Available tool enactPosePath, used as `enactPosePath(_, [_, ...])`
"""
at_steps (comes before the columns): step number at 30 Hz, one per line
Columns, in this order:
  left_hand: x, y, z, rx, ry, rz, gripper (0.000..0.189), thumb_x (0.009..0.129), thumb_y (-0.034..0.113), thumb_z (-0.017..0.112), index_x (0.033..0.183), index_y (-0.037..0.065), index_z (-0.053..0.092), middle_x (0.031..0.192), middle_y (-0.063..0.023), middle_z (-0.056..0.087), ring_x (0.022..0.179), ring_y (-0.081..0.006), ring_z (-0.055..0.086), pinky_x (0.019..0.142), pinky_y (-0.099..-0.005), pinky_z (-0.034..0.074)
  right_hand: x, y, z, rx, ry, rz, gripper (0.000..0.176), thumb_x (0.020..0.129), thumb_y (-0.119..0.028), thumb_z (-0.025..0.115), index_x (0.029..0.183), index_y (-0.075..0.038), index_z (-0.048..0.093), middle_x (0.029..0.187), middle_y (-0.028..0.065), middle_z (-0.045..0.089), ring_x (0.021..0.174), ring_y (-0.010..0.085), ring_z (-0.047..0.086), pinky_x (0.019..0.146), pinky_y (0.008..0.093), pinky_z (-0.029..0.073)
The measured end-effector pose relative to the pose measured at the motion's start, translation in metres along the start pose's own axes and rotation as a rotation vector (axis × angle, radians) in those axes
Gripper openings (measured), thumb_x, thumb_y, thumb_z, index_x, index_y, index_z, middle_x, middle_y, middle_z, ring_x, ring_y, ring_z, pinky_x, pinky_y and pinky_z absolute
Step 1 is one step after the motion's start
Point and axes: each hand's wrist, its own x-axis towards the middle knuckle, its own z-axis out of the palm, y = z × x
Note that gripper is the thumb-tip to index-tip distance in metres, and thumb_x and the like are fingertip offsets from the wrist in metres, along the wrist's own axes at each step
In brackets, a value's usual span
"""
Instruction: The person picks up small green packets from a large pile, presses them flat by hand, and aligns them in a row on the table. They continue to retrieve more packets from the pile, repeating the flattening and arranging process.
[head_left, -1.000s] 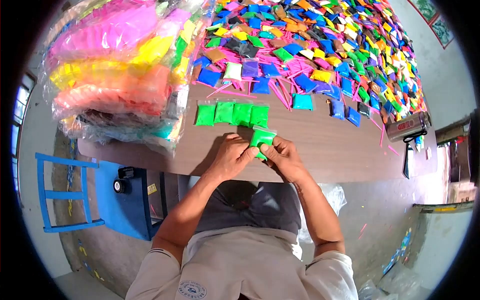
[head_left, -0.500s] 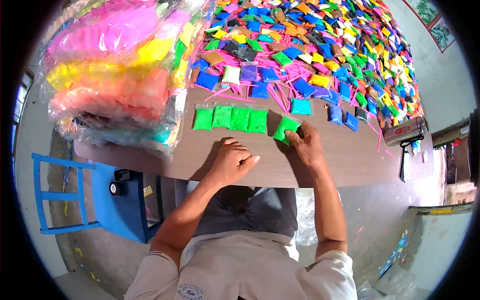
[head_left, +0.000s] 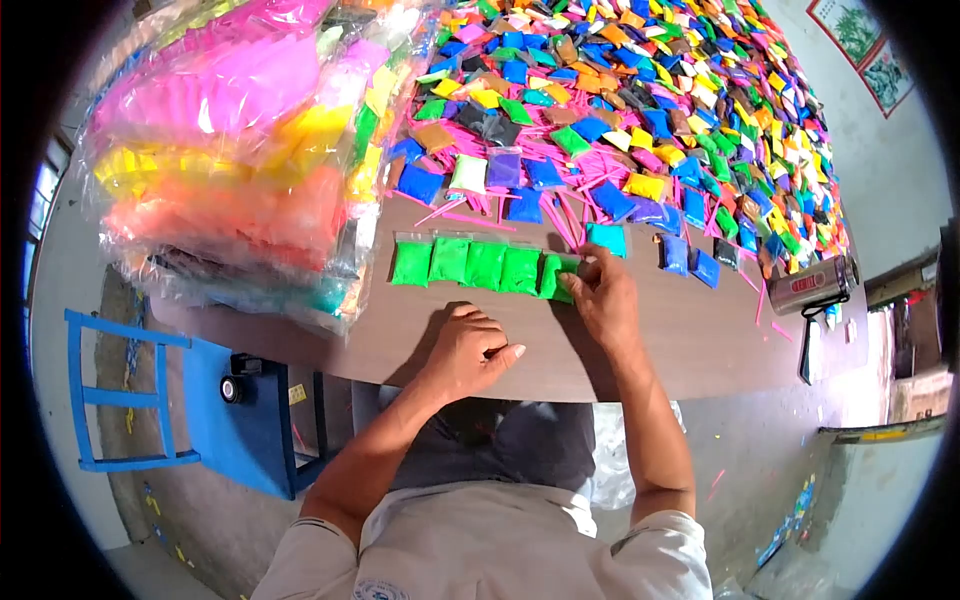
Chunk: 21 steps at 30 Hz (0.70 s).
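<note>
Several small green packets (head_left: 485,266) lie side by side in a row on the brown table (head_left: 400,345). At the row's right end is one more green packet (head_left: 553,278), its edge against its neighbour, with the thumb and fingers of my right hand (head_left: 608,300) closed on its right side. My left hand (head_left: 468,352) rests in a loose fist in front of the row, thumb sticking out, holding nothing. Just behind my right hand lies a teal packet (head_left: 606,239).
A large heap of multicoloured packets (head_left: 640,120) and pink sticks (head_left: 565,215) covers the back. Clear bags of coloured packets (head_left: 220,190) are piled at left. A metal flask (head_left: 812,286) lies at right. A blue chair (head_left: 130,390) stands to the left.
My right hand has slid the last green packet left, up against the end of the row. My left hand keeps its place, and the view has tilted slightly.
</note>
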Motion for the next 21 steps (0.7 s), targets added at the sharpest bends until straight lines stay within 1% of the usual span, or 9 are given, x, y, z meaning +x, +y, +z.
enactPosePath(3, [0.0,-0.001,0.0,-0.01,-0.013,-0.012,0.031,0.08,0.019,0.074,0.06,0.005,0.055,0.063,-0.0061,0.057,0.063,-0.0264,0.054,0.075,-0.0371,0.041,0.002,0.012,0.016,0.049,0.103,-0.285,0.03,0.082,-0.01,0.076,0.109,-0.003,0.065,0.097,0.0206,0.068,0.085,0.0372,0.067,0.073,0.0424,0.053])
enactPosePath(4, [0.0,-0.001,0.001,0.006,-0.01,-0.011,0.032,0.08,0.019,0.074,0.06,0.005,0.053,0.061,-0.0061,0.055,0.062,-0.0268,0.054,0.074,-0.0373,0.041,0.002,0.008,0.021,0.042,0.117,-0.264,0.021,0.083,-0.008,0.074,0.1,-0.001,0.066,0.098,0.0214,0.067,0.086,0.0412,0.066,0.072,0.0454,0.052])
enactPosePath(7, [0.001,0.0,0.0,0.014,0.005,-0.001,0.035,0.079,0.02,0.075,0.058,0.005,0.051,0.06,-0.0063,0.053,0.061,-0.0269,0.053,0.075,-0.0371,0.041,0.004,0.013,0.028,0.023,0.09,-0.283,0.02,0.083,-0.007,0.073,0.102,-0.001,0.066,0.099,0.0215,0.067,0.086,0.0432,0.065,0.071,0.0465,0.052])
enactPosePath(8, [0.001,0.0,0.0,0.009,0.005,-0.003,0.036,0.079,0.02,0.075,0.058,0.005,0.051,0.06,-0.0064,0.053,0.061,-0.0268,0.053,0.075,-0.0371,0.041,0.003,0.014,0.031,0.041,0.108,-0.285,0.018,0.084,-0.006,0.072,0.1,-0.001,0.066,0.096,0.0215,0.067,0.085,0.0436,0.064,0.07,0.0465,0.052])
enactPosePath(14, [0.001,0.0,0.001,-0.022,0.024,-0.009,0.038,0.079,0.02,0.075,0.056,0.005,0.049,0.059,-0.0067,0.052,0.061,-0.0267,0.052,0.075,-0.0375,0.04,0.0,0.014,0.032,0.025,0.111,-0.27,0.013,0.084,-0.006,0.072,0.096,-0.001,0.068,0.091,0.021,0.067,0.081,0.0416,0.065,0.07,0.045,0.052])
enactPosePath(17, [0.0,-0.001,0.0,-0.014,0.017,0.0,0.039,0.08,0.021,0.074,0.056,0.005,0.049,0.059,-0.0074,0.051,0.061,-0.0275,0.052,0.075,-0.0383,0.04,0.003,0.012,0.028,0.09,0.118,-0.312,0.013,0.087,-0.009,0.071,0.096,-0.001,0.069,0.09,0.0203,0.067,0.079,0.0396,0.066,0.068,0.0428,0.051])
enactPosePath(20, [0.0,-0.001,-0.001,-0.024,0.0,-0.014,0.039,0.081,0.021,0.074,0.056,0.004,0.05,0.06,-0.0091,0.052,0.064,-0.0291,0.054,0.077,-0.0399,0.04,0.014,0.017,0.019,0.107,0.196,-0.26,0.013,0.089,-0.012,0.07,0.096,0.0,0.069,0.087,0.0204,0.067,0.077,0.0384,0.065,0.067,0.0421,0.05])
enactPosePath(21, [-0.001,-0.002,-0.001,-0.033,0.001,-0.018,0.039,0.081,0.021,0.074,0.056,0.004,0.05,0.061,-0.0092,0.052,0.064,-0.0291,0.054,0.077,-0.0401,0.04,0.023,0.017,0.017,0.052,0.261,-0.293,0.014,0.09,-0.013,0.069,0.097,0.0,0.069,0.086,0.0207,0.066,0.077,0.0385,0.064,0.067,0.0428,0.05])
